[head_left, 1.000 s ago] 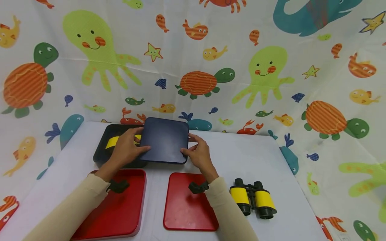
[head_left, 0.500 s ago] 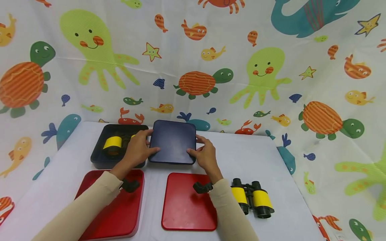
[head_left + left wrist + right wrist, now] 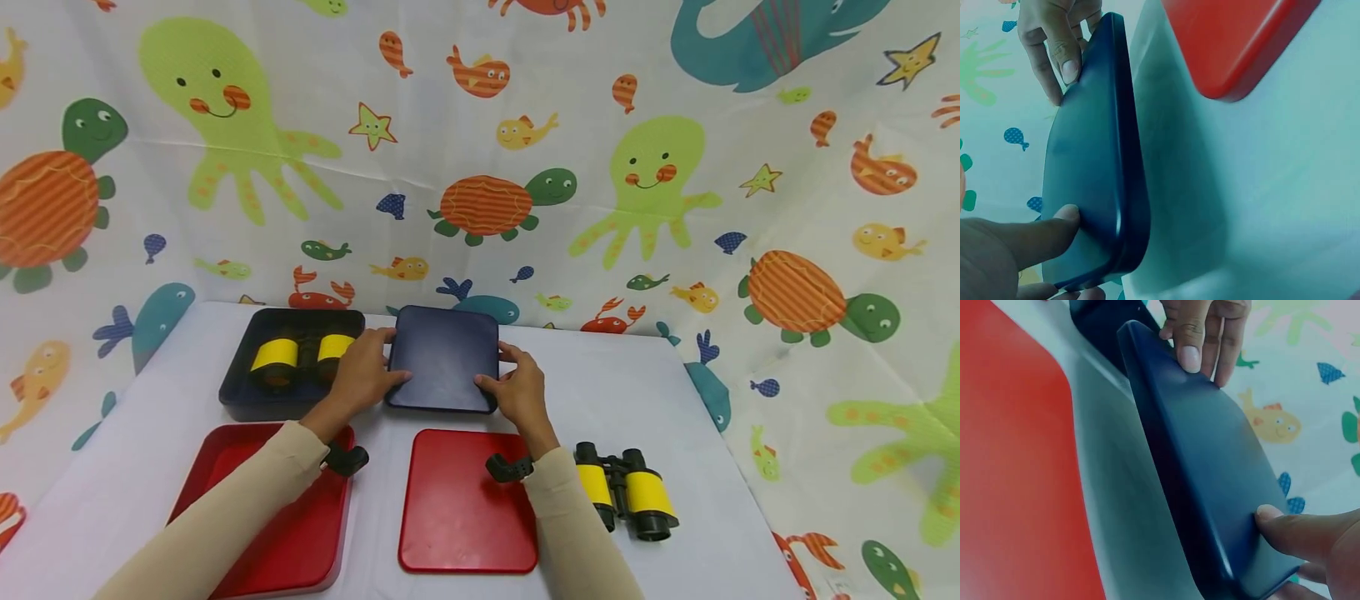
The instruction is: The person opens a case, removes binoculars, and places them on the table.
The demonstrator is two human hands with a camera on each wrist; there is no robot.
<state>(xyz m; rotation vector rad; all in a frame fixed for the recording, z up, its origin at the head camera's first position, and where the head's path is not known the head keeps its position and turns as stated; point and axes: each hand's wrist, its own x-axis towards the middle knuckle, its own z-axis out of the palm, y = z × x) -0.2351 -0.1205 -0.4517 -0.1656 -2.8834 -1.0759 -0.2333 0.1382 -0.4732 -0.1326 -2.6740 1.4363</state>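
A dark blue lid (image 3: 444, 358) is held up between both hands, its smooth face toward me. My left hand (image 3: 362, 375) grips its left edge, thumb on the face and fingers behind. On the opposite edge, my right hand (image 3: 519, 387) pinches it the same way. Both wrist views show the thumbs pressing the lid (image 3: 1085, 169) and a shadow on the white cloth below it. Left of the lid stands a dark blue box (image 3: 251, 404) with black-and-yellow binoculars (image 3: 275, 354) lying inside; my left hand hides part of the box's right side.
A red box (image 3: 322, 533) stands front left, under my left forearm. Beside it lies a red lid (image 3: 457, 508), partly under my right forearm. A second pair of binoculars (image 3: 648, 493) lies to the right. A patterned cloth (image 3: 480, 125) hangs behind the table.
Both hands have carried the dark blue lid to the right and slightly down, away from the dark blue box. More of the binoculars inside that box now shows.
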